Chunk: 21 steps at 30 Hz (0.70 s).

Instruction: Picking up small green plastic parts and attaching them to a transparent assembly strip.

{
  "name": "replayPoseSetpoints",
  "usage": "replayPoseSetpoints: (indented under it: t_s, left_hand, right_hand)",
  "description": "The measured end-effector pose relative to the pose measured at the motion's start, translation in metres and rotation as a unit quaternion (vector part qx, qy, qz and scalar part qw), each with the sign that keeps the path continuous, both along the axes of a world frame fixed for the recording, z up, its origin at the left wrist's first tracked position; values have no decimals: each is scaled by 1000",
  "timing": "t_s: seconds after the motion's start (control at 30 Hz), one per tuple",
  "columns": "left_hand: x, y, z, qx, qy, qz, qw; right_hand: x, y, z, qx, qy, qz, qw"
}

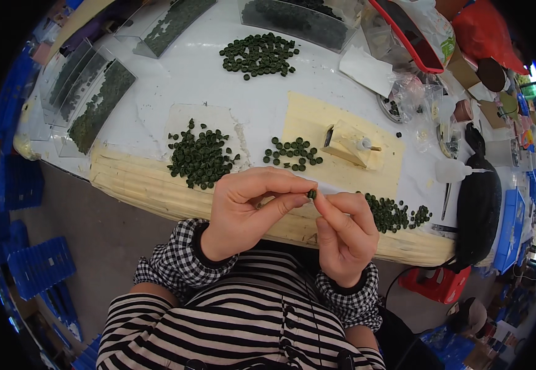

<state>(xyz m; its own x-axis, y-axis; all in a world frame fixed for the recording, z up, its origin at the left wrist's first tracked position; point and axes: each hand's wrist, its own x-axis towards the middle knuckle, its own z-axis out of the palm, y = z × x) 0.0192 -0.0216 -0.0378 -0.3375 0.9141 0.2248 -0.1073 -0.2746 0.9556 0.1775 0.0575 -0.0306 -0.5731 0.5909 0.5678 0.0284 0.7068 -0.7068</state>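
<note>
In front of my chest, over the table's padded front edge, both hands meet at one small dark green round piece (312,193). My left hand (249,206) pinches it between thumb and forefinger. My right hand (346,231) is closed, with its fingertips against the same piece; part of the piece is hidden by the fingers. Just beyond lies a small group of green ridged round pieces (292,148). A heap of green pieces (200,154) sits to the left of it, and smaller green pieces (388,213) lie beside my right hand.
A cream block-shaped fixture (348,145) with a nozzle stands on a yellow sheet (302,117). Farther back are another green pile (259,55) and clear bins (98,105) of green pieces. On the right are a squeeze bottle (453,171), tweezers (446,200), a red-framed phone (410,37) and a black bag (478,209).
</note>
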Motion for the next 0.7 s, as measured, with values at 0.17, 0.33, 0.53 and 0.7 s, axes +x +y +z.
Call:
replayPoseSetpoints:
  t_s: [0.17,0.33,0.53,0.7]
  left_hand:
    - [0,1,0,7,20,4,1000]
    - [-1,1,0,15,36,14,999]
    - [-2,1,0,19,57,12,998]
    - [-1,1,1,22,70,15,997]
  right_hand:
    - [-1,0,-1,11,8,-1,1000]
    - [-1,0,-2,27,10,-3,1000]
    - [-1,0,-1,29,14,-2,999]
    - [-1,0,-3,27,19,-3,999]
